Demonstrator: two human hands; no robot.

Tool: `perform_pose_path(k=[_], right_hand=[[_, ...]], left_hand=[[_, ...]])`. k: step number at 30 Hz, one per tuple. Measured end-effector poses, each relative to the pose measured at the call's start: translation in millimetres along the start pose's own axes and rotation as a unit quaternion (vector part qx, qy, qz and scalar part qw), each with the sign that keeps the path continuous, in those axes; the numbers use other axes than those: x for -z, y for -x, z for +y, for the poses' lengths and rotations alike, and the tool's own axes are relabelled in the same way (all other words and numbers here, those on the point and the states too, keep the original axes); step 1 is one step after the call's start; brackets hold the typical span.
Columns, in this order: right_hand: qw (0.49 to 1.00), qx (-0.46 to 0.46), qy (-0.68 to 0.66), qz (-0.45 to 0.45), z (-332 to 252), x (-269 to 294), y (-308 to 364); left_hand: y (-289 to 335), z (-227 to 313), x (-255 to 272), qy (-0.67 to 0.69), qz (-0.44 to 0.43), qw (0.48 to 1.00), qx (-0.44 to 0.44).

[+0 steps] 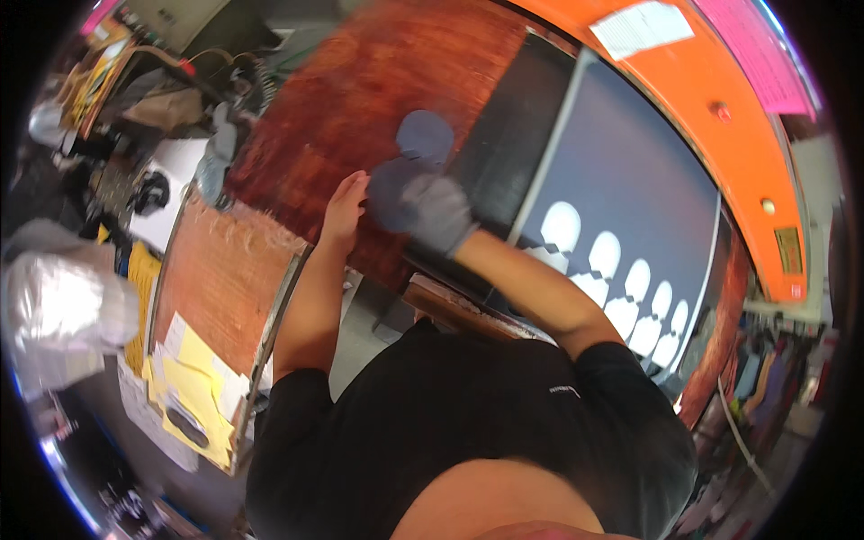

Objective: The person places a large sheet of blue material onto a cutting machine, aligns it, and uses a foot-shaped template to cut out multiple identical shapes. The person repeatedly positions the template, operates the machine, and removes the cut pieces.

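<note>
A dark blue cut-out piece point(425, 133), with a rounded upper lobe and a narrow waist, is over the reddish-brown board in front of me. My right hand point(439, 214), in a grey glove, grips its lower part, blurred by motion. Bare and just to the left, my left hand point(345, 209) has its fingers stretched upward beside the piece's left edge; I cannot tell whether they touch it. To the right lies a dark blue sheet point(630, 153) with several sole-like openings along its near end, white showing through them.
An orange machine beam point(747, 153) spans the far right, with a white paper point(641, 30) on it. A black strip point(513, 117) separates the reddish-brown board point(360, 72) from the sheet. At left stand a wooden side table point(216, 279) with yellow papers point(193, 382) and a plastic-wrapped bundle point(67, 301).
</note>
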State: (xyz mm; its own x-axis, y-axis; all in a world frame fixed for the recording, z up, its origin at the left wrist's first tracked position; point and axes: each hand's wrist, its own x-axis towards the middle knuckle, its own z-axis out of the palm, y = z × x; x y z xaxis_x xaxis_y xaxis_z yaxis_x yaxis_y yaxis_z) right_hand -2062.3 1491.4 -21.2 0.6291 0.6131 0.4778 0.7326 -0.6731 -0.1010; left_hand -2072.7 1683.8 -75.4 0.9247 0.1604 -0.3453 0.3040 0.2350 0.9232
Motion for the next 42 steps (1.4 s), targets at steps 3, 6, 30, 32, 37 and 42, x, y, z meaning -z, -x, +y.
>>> perform_pose_path(k=[3, 6, 30, 32, 37, 42], right_hand=[[0.991, -0.03, -0.055, -0.12, -18, -33, 15], [0.988, -0.02, -0.067, -0.139, -14, -24, 18], [0.768, -0.569, 0.207, 0.207, -2, 228, 433], [0.766, -0.568, 0.227, 0.198, 12, 237, 454], [0.78, -0.589, 0.15, 0.152, 24, 248, 491], [0.782, -0.552, 0.169, 0.234, 38, 265, 526]], left_hand=[[-2, -6, 3, -0.062, -0.052, 0.995, -0.055], [-9, -13, 7, -0.095, -0.112, 0.982, -0.116], [160, -47, -290, -0.416, -0.496, 0.573, -0.503], [184, -60, -320, -0.41, -0.527, 0.554, -0.497], [226, -94, -388, -0.41, -0.564, 0.513, -0.5], [252, -122, -448, -0.408, -0.561, 0.502, -0.516]])
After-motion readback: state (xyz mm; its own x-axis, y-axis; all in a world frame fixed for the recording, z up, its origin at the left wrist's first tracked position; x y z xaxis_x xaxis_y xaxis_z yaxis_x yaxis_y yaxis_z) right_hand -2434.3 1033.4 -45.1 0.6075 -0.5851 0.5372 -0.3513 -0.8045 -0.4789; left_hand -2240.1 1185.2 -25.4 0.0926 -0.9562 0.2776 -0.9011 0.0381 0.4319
